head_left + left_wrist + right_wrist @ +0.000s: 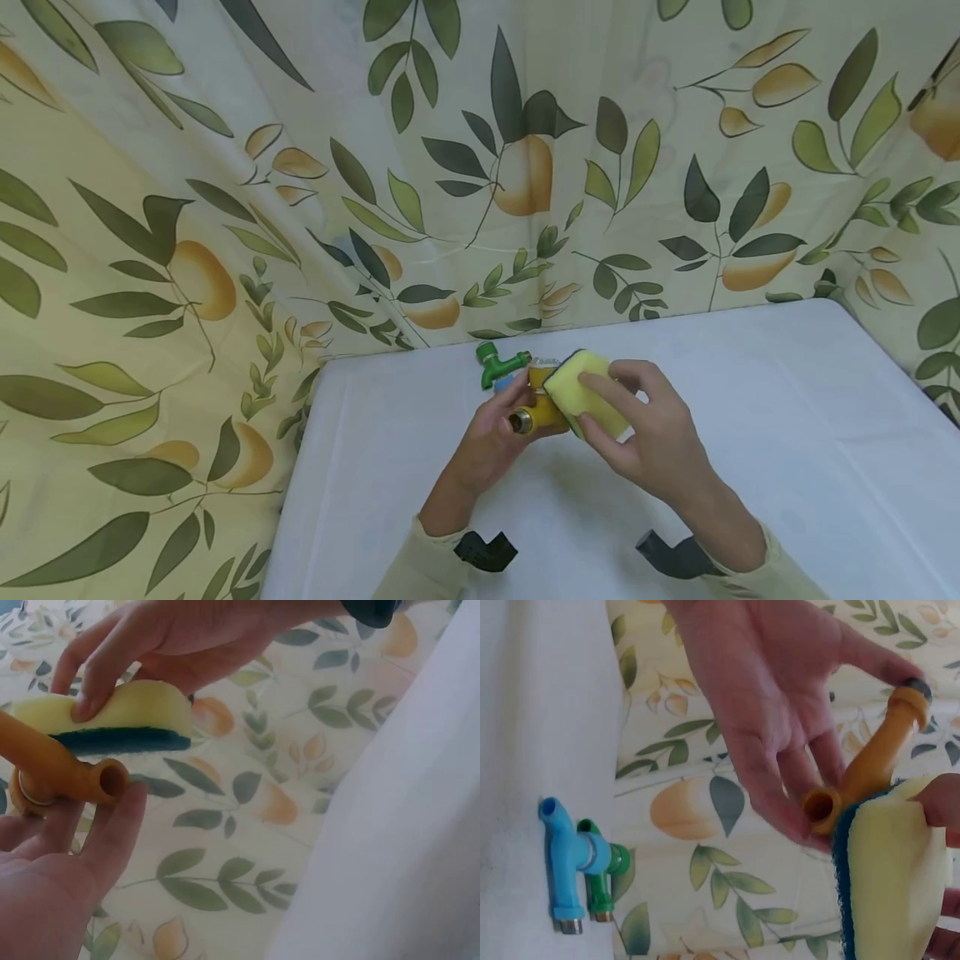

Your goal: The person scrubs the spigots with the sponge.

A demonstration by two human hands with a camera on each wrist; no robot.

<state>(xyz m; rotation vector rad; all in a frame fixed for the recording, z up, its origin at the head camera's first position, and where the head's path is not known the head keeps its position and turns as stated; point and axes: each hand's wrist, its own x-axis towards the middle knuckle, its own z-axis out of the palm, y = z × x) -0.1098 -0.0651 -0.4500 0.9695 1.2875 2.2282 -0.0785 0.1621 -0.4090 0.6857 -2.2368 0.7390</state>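
Note:
My left hand (pixel 483 446) grips a yellow-orange plastic tap (pixel 542 415) by its ends, thumb on the metal-tipped one and fingertips near the spout, as the right wrist view shows. In my right hand (pixel 663 433) is a yellow sponge (pixel 588 390) with a dark blue-green scouring side, pinched between thumb and fingers. That scouring side faces the tap (pixel 877 761) and lies right against its body in the right wrist view. From the left wrist view, the sponge (pixel 150 709) sits just above the tap's round opening. Part of the tap is hidden behind the sponge.
Beyond the left hand, a green tap (pixel 491 367) and a blue tap (pixel 564 862) lie side by side on the white table (pixel 375 467). A curtain (pixel 465 250) printed with leaves and fruit hangs behind and to the left.

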